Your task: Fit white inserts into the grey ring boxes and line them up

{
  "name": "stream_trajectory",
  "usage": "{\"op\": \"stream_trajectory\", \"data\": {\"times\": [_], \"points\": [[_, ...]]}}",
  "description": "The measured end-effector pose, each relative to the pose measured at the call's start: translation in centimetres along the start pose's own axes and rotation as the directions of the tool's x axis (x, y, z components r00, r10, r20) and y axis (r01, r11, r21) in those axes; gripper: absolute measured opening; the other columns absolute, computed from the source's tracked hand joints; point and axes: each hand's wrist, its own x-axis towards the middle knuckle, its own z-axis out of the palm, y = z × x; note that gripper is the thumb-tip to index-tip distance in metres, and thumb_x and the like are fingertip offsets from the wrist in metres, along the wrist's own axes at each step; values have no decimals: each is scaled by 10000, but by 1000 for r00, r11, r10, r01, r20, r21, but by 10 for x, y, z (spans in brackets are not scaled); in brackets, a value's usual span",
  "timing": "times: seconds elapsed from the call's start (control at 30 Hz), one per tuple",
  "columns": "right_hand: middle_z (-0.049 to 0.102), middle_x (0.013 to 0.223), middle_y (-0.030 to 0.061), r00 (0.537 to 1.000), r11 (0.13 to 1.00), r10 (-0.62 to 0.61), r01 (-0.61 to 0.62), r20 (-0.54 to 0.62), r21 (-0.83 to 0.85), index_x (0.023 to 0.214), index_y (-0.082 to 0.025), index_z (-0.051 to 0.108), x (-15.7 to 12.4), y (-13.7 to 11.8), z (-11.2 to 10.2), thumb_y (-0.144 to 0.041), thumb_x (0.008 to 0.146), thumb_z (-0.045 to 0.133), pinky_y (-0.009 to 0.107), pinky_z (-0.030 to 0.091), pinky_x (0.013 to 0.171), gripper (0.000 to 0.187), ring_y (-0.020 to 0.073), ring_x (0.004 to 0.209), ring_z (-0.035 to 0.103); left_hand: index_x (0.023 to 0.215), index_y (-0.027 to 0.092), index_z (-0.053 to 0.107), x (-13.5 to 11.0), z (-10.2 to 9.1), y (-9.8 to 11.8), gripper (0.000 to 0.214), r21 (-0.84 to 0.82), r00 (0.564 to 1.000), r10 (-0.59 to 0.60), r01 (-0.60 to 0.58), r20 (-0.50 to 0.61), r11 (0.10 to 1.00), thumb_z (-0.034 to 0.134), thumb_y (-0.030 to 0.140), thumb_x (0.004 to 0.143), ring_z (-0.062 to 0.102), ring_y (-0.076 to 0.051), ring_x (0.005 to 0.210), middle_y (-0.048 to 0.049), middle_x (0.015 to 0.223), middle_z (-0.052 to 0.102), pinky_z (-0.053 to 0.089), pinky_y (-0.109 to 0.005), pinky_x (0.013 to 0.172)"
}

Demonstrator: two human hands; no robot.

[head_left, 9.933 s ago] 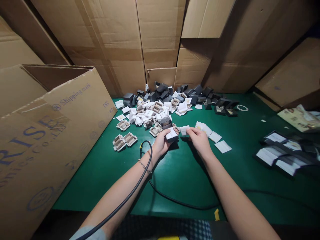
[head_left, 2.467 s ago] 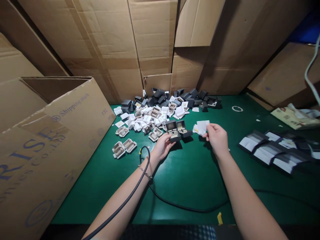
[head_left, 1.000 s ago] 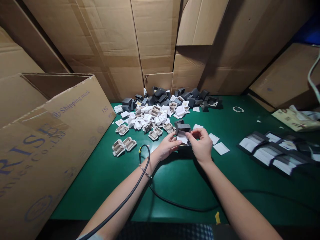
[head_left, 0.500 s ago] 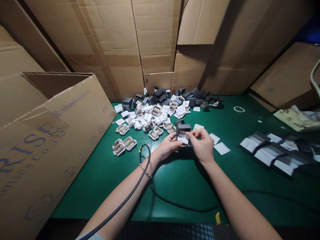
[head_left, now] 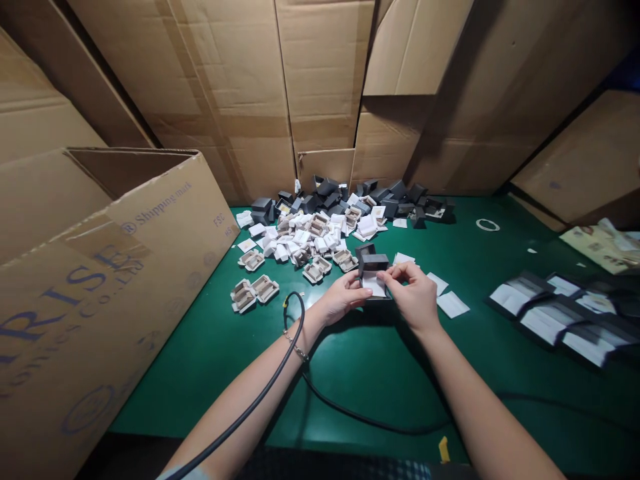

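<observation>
In the head view, the person's left hand (head_left: 340, 298) holds an open black box (head_left: 374, 265) just above or on the green worktop (head_left: 360, 380), near its middle; the gap beneath, if any, is hard to judge. The left fingers wrap the box's near-left side, the thumb laid over its front edge. The right hand (head_left: 413, 293) meets it from the other side, thumb and forefinger apparently pinching the corner of a white card (head_left: 374, 285) that lies in the box's mouth, below the raised lid. A second dark lid shows just behind; whether it belongs to another box cannot be told.

The step in hand seems to be settling the card into the box. The next move would call for a light, even press at the corners, with the left grip steady and the lid kept clear.

To the right lie loose white cards (head_left: 453, 305); behind stands a heap of pale trays (head_left: 310, 233).
</observation>
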Motion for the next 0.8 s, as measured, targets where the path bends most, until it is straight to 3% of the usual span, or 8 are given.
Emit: {"op": "stream_trajectory", "data": {"times": [0.23,0.53,0.67,0.8], "points": [[613,661,-7,994,999,28,-24,-107,39,640,-204,549,-6,-1,9,-350,712,683,276,438,641,211,146,638,556,1101,198,597,1,-1,0,595,68,999,34,-36,19,997,835,285,563,523,-72,709,25,791,537,325,-167,570],[599,638,-19,989,999,46,-44,-139,23,639,-208,526,-7,3,13,-338,718,657,261,420,584,200,133,574,534,1113,198,587,4,-4,-4,620,113,997,68,-71,27,991,833,315,556,518,-70,711,19,823,559,356,-176,610],[561,578,-32,976,973,-173,149,-131,-175,604,-218,499,-7,0,10,-274,750,602,256,401,581,187,128,544,516,1107,177,608,5,-8,-7,573,196,994,97,-105,49,975,810,336,595,513,-71,697,-2,879,591,363,-185,597],[570,576,-14,880,826,-470,413,-65,-383,605,-225,488,-6,-1,7,-231,813,543,268,389,618,215,146,578,523,1075,156,628,7,-11,-10,524,256,994,92,-106,64,961,796,349,617,496,-64,651,-14,887,605,361,-191,570]]}}
